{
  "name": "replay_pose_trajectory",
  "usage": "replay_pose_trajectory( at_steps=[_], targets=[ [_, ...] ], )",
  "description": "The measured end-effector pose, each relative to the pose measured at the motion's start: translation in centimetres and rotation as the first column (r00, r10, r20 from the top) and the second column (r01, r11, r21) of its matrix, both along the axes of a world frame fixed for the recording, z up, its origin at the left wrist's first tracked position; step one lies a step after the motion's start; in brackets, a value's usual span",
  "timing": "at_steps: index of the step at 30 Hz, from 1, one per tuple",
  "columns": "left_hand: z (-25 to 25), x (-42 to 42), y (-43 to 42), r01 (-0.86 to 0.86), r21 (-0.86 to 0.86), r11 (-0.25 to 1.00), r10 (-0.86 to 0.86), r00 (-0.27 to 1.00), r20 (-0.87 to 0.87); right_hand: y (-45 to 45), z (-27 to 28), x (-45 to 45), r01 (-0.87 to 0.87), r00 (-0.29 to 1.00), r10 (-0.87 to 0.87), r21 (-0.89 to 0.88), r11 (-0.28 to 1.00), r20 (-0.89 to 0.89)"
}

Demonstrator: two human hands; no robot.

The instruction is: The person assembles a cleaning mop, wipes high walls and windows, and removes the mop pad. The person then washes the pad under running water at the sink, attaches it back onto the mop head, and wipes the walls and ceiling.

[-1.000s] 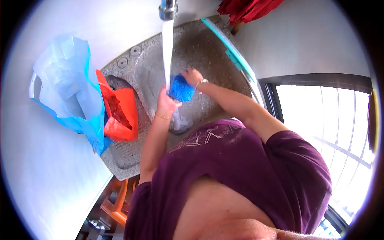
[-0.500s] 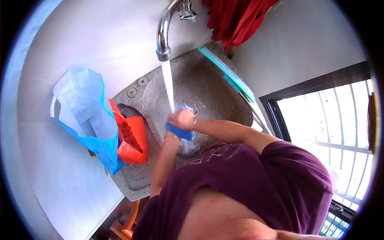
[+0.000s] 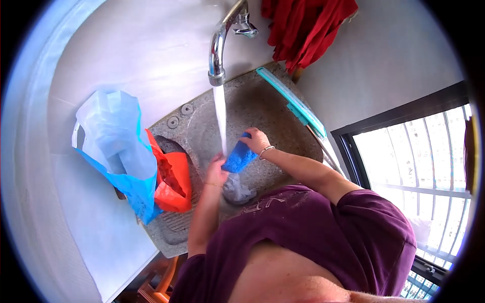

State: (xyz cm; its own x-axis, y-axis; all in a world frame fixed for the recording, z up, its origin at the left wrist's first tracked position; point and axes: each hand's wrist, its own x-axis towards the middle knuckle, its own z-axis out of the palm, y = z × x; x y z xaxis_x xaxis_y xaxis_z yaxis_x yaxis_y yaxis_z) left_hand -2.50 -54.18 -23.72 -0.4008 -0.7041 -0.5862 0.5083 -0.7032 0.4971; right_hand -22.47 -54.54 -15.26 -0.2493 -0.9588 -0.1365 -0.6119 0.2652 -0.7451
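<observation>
Between my two hands a blue, rough-textured cloth point(image 3: 239, 158) is stretched over the stone sink point(image 3: 202, 123). My left hand point(image 3: 217, 170) grips its lower left end, right beside the running water. My right hand point(image 3: 256, 140) pinches the upper right end, with a bracelet on that wrist. Water falls from the chrome faucet point(image 3: 217, 55) in a white stream point(image 3: 221, 113) along the cloth's left side. A wet, greyish-white cloth point(image 3: 236, 190) lies bunched in the basin just below the blue one.
A blue-and-white plastic bag point(image 3: 118, 151) and a red bag point(image 3: 174, 179) stand on the sink's left side. A teal-headed squeegee-like tool point(image 3: 293, 101) leans along the right rim. Red cloth strips point(image 3: 313, 30) hang above. A barred window point(image 3: 419, 166) is at right.
My hands were close together, squeezing the blue cloth in a bunch. They have moved apart, the right one up and to the right, and the cloth is now spread between them.
</observation>
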Motion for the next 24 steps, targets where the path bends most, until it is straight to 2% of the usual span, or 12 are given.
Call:
replay_pose_trajectory(
  at_steps=[2, 4, 6, 8, 9, 12, 14, 16, 18, 20, 22, 24],
  targets=[
    [0.5, -0.4, 0.8, -0.089, 0.032, 0.996, 0.088, 0.996, 0.029, 0.3, 1.8, 0.3, -0.057, 0.998, 0.057, 0.002, 0.998, 0.021],
    [3.8, -1.9, 0.7, -0.143, 0.262, 0.955, 0.006, 0.886, 0.463, 0.7, 4.2, 2.0, -0.315, 0.945, 0.314, 0.002, 0.949, 0.09],
    [-0.5, -0.8, 1.4, 0.017, 0.331, 0.944, -0.099, 0.967, 0.233, 2.2, 4.2, 4.5, -0.403, 0.874, 0.434, -0.172, 0.899, 0.217],
    [-6.1, 0.1, 2.0, 0.113, 0.086, 0.99, -0.035, 0.783, -0.621, 4.0, 5.7, 6.4, -0.488, 0.852, 0.492, -0.068, 0.87, 0.182],
    [-1.1, -0.8, 1.6, 0.261, 0.121, 0.958, -0.185, 0.881, -0.436, 4.6, 5.6, 6.7, -0.488, 0.851, 0.493, -0.073, 0.87, 0.181],
    [-3.7, 0.8, 0.5, 0.25, -0.064, 0.966, -0.258, 0.928, -0.27, 5.3, 5.6, 5.8, -0.677, 0.689, 0.685, -0.127, 0.725, 0.236],
    [-3.6, -0.8, 1.2, 0.12, -0.013, 0.993, -0.119, 0.962, -0.245, 3.8, 5.8, 3.6, -0.641, 0.668, 0.607, -0.083, 0.763, 0.431],
    [0.9, -2.5, 1.1, -0.247, -0.202, 0.948, 0.292, 0.927, 0.236, 2.4, 9.6, 0.9, -0.541, 0.834, 0.539, -0.016, 0.841, 0.115],
    [1.9, -2.8, 0.3, -0.258, -0.211, 0.943, 0.317, 0.891, 0.324, 0.9, 12.1, -1.0, -0.285, 0.958, 0.285, -0.22, 0.933, -0.036],
    [3.0, -2.8, -0.7, 0.089, -0.445, 0.891, 0.289, 0.645, 0.707, -2.2, 16.3, -2.7, -0.175, 0.983, 0.102, -0.613, 0.771, -0.151],
    [4.0, -3.1, -1.4, 0.157, -0.399, 0.903, 0.206, 0.659, 0.723, -5.0, 21.3, -3.9, -0.187, 0.949, -0.077, -0.744, 0.641, -0.306],
    [2.9, -3.5, -1.9, 0.461, -0.323, 0.827, 0.151, 0.37, 0.916, -8.2, 23.8, -4.3, -0.192, 0.899, -0.221, -0.794, 0.577, -0.378]
  ],
)
